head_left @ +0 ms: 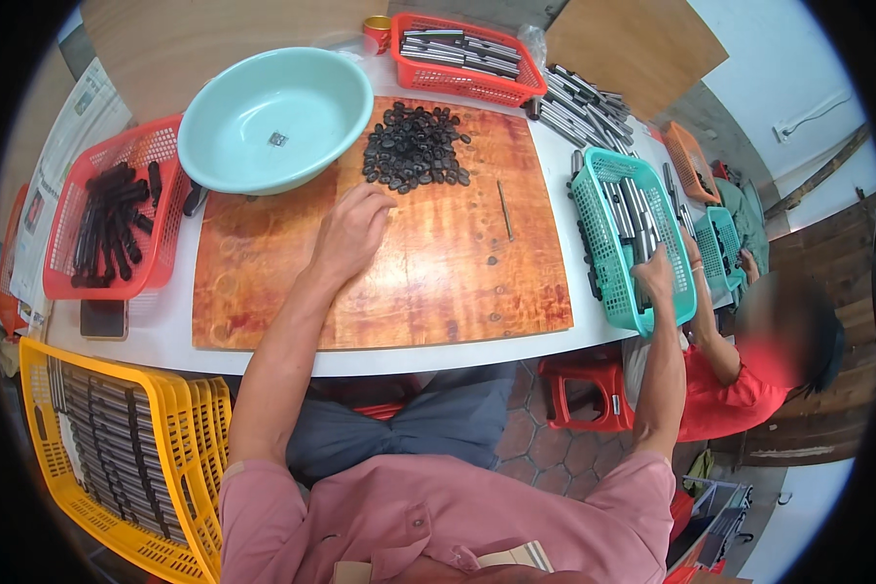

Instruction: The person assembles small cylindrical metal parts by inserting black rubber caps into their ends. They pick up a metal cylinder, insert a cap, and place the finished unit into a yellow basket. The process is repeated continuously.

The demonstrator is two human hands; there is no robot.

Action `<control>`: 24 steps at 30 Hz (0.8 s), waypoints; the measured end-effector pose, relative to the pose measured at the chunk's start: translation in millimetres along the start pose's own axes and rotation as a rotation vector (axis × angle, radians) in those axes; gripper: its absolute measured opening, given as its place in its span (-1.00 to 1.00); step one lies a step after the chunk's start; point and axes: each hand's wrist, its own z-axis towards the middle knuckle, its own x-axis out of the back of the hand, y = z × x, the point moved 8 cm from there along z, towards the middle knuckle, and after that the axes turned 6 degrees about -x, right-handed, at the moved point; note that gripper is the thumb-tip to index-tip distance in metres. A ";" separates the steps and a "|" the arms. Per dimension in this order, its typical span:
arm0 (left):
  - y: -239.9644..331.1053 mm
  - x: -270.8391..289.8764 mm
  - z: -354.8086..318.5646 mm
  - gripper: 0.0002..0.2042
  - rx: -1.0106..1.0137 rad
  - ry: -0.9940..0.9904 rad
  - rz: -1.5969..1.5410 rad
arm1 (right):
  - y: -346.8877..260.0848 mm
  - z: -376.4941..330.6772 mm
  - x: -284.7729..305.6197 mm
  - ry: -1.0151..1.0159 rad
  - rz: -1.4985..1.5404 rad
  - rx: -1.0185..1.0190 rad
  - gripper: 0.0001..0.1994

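My left hand (353,230) rests on the wooden board (428,292), its fingers curled in at the near edge of a pile of small black oval caps (414,146). What its fingertips hold, if anything, is hidden. Over at the right, my right hand (656,275) reaches into a teal plastic basket (608,282) and has its fingers wrapped round a silver-and-black tube (642,245). Several similar tubes (628,200) lie lengthwise in that basket, beyond the hand. A thin metal rod (505,210) lies on the board to the right of the pile.
A pale green basin (219,146) overlaps the board's far left corner. Red baskets hold black handles (107,224) and tubes (457,54). More loose tubes (584,107) lie far right. A yellow crate (180,438) stands low left. A co-worker in red (735,389) sits at right.
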 end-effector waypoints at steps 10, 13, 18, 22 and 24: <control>0.9 2.0 2.5 -0.89 0.016 0.004 -0.013 | -203.4 -83.0 85.8 0.024 0.289 0.484 -0.30; 4.2 0.1 4.5 -0.88 -0.013 0.017 -0.010 | -238.6 -72.0 30.0 -0.040 0.119 0.697 -0.32; 0.7 -1.7 5.1 -0.89 -0.015 0.032 -0.025 | -242.3 -23.4 -38.6 -0.094 -0.020 0.771 -0.43; -1.8 0.0 2.9 -0.90 -0.005 0.024 -0.024 | -240.6 -20.9 -49.0 -0.123 -0.020 0.817 -0.51; -3.3 -0.7 2.8 -0.90 0.003 0.021 -0.026 | -242.0 -19.3 -48.5 -0.114 -0.009 0.817 -0.56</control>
